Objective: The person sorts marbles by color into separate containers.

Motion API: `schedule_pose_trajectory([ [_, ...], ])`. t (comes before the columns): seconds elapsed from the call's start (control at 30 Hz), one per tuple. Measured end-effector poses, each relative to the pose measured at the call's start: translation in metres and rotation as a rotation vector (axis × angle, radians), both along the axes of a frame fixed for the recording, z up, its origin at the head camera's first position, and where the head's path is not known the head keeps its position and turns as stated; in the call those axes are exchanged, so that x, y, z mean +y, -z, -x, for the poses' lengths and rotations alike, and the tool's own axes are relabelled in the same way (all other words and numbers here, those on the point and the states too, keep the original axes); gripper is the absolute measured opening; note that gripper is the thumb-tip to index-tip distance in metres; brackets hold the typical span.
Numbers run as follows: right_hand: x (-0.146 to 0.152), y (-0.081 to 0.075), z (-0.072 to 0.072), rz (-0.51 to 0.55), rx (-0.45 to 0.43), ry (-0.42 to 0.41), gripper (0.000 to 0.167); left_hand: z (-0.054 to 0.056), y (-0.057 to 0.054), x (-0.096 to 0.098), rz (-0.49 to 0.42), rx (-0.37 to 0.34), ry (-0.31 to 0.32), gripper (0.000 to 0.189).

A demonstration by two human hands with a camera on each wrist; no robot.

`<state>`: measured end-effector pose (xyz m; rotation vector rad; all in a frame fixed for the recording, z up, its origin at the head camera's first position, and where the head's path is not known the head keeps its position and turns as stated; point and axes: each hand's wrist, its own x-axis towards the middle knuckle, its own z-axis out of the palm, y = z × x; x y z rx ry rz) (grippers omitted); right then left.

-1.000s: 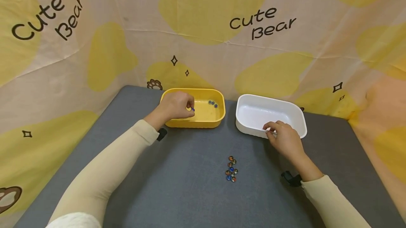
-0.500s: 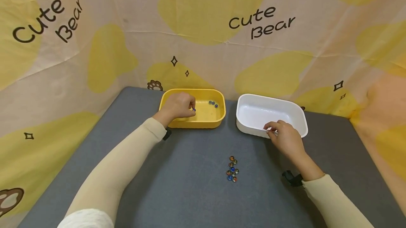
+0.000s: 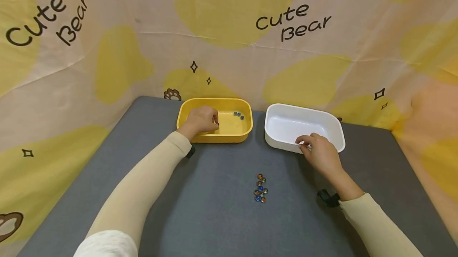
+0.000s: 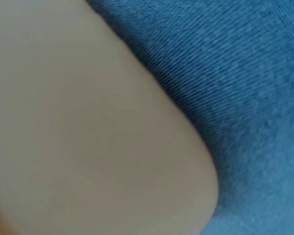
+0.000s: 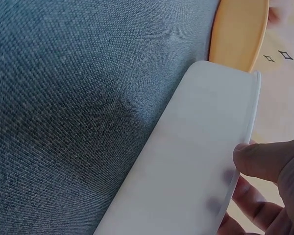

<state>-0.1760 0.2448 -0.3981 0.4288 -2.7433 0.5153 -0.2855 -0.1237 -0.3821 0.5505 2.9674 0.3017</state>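
Note:
My left hand (image 3: 202, 118) is over the left part of the yellow tray (image 3: 229, 138), pinching a small blue marble (image 3: 218, 124) between thumb and fingers. Three bluish marbles (image 3: 238, 114) lie in that tray's far right corner. With my right hand (image 3: 322, 153) I grip the near rim of the white tray (image 3: 279, 143); in the right wrist view the thumb (image 5: 259, 159) presses the outside and the fingers reach behind the wall. The inside of the white tray shows no marbles. The left wrist view holds only a blurred part of the hand (image 4: 88, 137) against the tabletop.
Several marbles (image 3: 260, 188), blue and orange-brown, lie in a loose cluster on the grey tabletop (image 3: 222, 217), in front of the gap between the trays. A printed cloth (image 3: 229, 58) stands close behind the trays and along both sides.
My left forearm has swung to the right, and the left hand has shifted slightly right and lower over the yellow tray, marble still pinched. The right hand stays on the white tray's rim.

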Motion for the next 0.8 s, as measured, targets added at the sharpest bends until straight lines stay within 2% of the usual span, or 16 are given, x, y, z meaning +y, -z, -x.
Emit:
schedule_pose_trajectory([
  [0.37,0.000,-0.003,0.001,-0.009,-0.022,0.005,0.017,0.003,0.009,0.001,0.017,-0.059,-0.064,0.011],
  [0.8,0.000,-0.001,0.001,-0.027,-0.027,0.010,0.017,0.010,0.018,0.006,0.018,-0.067,-0.078,0.015],
])
